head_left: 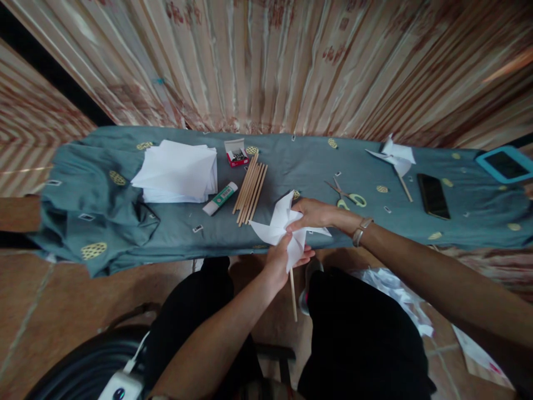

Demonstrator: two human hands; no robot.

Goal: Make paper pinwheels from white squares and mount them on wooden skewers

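A white paper pinwheel on a wooden stick is held over the near edge of the cloth-covered table, its stick pointing down toward my lap. My left hand grips it from below, thumb on the front near the centre and fingers behind the paper. From the right, my right hand presses its thumb and fingers at the centre of the blades. Whether a pin sits there is hidden by the fingers. Just beyond my right hand lie scissors with pale green handles.
Left of my hands are wooden sticks, a glue stick, a red box of small metal pieces and stacked white paper. Rightward lie another pinwheel, a phone and a blue-framed device. Paper scraps litter the floor.
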